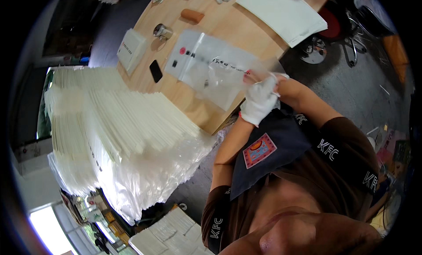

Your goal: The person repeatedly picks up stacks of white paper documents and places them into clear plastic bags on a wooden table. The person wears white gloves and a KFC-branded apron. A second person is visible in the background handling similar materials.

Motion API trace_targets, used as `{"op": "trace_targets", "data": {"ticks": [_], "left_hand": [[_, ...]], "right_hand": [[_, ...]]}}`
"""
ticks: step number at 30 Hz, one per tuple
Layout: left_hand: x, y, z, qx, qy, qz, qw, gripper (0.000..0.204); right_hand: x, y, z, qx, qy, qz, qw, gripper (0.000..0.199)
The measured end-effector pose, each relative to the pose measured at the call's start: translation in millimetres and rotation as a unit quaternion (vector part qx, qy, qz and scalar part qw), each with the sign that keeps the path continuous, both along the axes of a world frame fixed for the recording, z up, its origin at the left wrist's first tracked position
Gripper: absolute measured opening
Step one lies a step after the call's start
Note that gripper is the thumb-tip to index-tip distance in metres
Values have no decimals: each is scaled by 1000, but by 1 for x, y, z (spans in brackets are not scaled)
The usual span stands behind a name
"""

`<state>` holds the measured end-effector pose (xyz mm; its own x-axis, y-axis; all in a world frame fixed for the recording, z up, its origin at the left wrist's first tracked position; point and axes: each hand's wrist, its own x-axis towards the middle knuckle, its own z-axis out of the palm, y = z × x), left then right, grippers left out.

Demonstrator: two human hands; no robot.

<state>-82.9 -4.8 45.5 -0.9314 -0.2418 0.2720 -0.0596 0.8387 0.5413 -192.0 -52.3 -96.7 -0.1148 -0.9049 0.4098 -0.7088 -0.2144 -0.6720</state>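
Observation:
My left hand [259,102] wears a white knitted glove with a red cuff edge. Its fingers curl in against my right hand near the wrist; what they pinch there, if anything, is hidden. Motion smears my right hand [263,73], which reaches over the near right end of a clear plastic bag [220,86]. White cloth shows by the right wrist, and some fingertips look bare. The bag lies flat on the wooden table [193,108], with dark and red printing and a pale sheet or bag [180,53] at its far left end.
Left of the table rises a tall stack of white sheets or sleeves [132,127], partly wrapped in clear plastic. On the table are a black phone [155,71], a glass jar [162,32], a brown cylinder [192,15], a white box [132,50] and large white sheets [281,15]. Stools [351,44] stand right.

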Motion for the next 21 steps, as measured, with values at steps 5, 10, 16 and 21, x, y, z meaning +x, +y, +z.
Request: {"op": "trace_targets", "data": {"ticks": [5, 10, 16, 21], "left_hand": [[4, -61, -81, 187, 45, 135, 972, 22], [-3, -95, -107, 254, 3, 179, 951, 20], [-75, -70, -99, 389, -34, 103, 915, 19], [-119, -56, -104, 582, -90, 73, 805, 41]], "right_hand": [[-23, 81, 34, 232, 63, -11, 971, 31], [-145, 170, -1, -1, 362, -321, 875, 32], [-209, 182, -4, 79, 387, -213, 894, 29], [-159, 172, 65, 119, 403, -177, 890, 18]]}}
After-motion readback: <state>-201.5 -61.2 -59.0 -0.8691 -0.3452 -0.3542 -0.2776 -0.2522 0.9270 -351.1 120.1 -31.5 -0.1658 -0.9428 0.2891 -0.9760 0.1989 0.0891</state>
